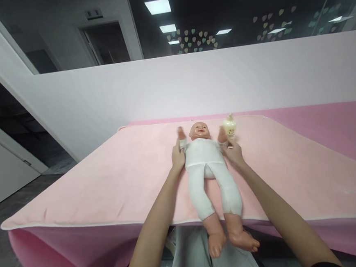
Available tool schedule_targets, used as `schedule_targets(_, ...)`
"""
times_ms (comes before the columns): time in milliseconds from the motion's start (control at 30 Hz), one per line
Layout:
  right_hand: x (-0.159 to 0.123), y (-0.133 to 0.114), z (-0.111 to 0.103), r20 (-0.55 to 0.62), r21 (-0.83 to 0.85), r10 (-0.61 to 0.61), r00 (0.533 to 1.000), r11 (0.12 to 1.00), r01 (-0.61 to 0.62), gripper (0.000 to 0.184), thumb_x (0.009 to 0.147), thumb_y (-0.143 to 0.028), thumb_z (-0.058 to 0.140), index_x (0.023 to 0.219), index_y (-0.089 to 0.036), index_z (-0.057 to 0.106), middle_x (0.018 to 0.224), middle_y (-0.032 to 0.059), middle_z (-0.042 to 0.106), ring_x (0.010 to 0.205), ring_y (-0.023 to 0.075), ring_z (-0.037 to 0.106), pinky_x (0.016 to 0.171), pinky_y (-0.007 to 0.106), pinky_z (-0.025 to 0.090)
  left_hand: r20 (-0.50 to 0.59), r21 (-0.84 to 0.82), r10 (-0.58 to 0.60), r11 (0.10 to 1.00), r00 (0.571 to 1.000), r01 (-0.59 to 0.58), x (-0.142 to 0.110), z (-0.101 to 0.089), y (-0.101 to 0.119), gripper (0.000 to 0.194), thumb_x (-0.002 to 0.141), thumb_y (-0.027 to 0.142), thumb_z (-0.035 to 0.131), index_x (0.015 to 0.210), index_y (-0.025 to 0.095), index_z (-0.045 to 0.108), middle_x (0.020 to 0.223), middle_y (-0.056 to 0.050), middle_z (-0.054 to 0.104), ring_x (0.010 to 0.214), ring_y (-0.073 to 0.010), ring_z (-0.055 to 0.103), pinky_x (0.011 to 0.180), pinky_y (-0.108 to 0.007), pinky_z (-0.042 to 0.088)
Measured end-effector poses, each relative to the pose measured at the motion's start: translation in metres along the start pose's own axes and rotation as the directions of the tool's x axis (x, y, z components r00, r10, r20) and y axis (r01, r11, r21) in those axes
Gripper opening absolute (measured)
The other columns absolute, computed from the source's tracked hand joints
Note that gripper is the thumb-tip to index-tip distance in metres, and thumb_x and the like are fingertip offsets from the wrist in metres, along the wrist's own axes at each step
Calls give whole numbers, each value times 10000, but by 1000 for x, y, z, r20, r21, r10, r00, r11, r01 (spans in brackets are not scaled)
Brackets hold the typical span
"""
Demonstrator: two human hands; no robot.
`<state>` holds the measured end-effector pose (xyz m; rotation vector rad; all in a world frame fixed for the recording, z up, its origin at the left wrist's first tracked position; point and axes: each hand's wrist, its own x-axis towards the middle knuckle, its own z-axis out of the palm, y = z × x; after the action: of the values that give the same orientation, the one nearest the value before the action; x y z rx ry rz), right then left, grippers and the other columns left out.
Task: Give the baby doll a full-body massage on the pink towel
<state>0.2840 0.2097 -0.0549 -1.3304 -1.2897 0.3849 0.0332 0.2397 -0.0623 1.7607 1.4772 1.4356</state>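
A baby doll (204, 152) with a white cloth body lies face up, its head away from me and its feet hanging over the near table edge. My left hand (177, 156) is closed around the doll's arm on the left, near the wrist. On the other side, my right hand (233, 150) grips the doll's other arm in the same way. Both doll arms are bent upward beside its head, and their hands look blurred. Just behind the doll's hand on the right stands a pale yellow pump bottle (229, 126), partly hidden.
A pale pink padded cover (107, 180) lies over a table draped in darker pink cloth (82, 250). Behind it rises a white wall (168, 89) with a dark window above. My legs (193, 251) are under the near edge.
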Motion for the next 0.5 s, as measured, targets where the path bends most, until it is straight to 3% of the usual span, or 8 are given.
schedule_targets(100, -5, -8, -1, 183, -277, -180, 966, 934, 227, 468, 733, -227, 529, 1183, -209, 655, 930, 77, 593, 921, 224, 524, 862, 368, 437, 150, 222, 158, 957, 976, -189, -5, -1, 10, 601, 809, 74, 366, 1366, 270, 481, 1142, -96, 565, 1107, -216, 529, 985, -354, 416)
schedule_targets(200, -7, -9, -2, 196, -341, -172, 965, 911, 231, 495, 754, -221, 512, 1236, -227, 626, 909, 74, 580, 891, 221, 517, 832, 357, 435, 174, 280, 162, 938, 971, -206, -6, -2, 13, 634, 807, 64, 347, 1393, 283, 448, 1147, -100, 543, 1100, -215, 528, 957, -338, 435)
schedule_targets(367, -7, -7, 1, 99, -89, -108, 989, 989, 117, 494, 729, -322, 598, 1208, -202, 614, 1020, 72, 626, 897, 209, 542, 865, 375, 445, 142, 215, 129, 964, 981, -158, -7, -4, 13, 607, 814, 103, 381, 1395, 268, 446, 1168, -116, 558, 1097, -251, 543, 944, -372, 447)
schedule_targets(433, -5, -5, 2, -15, 55, 18, 1000, 998, -17, 472, 714, -346, 617, 1152, -170, 612, 1003, 75, 641, 876, 202, 561, 872, 387, 459, 84, 96, 114, 988, 990, -122, -7, -2, 11, 583, 808, 116, 406, 1374, 246, 460, 1175, -113, 581, 1110, -260, 544, 975, -399, 433)
schedule_targets(500, -2, 0, 1, -132, 217, 205, 970, 961, -174, 439, 708, -328, 616, 1110, -154, 591, 984, 75, 643, 860, 195, 583, 861, 386, 486, -12, -75, 50, 996, 999, -51, -4, 0, 5, 566, 794, 121, 435, 1344, 253, 460, 1192, -83, 597, 1128, -238, 545, 999, -393, 427)
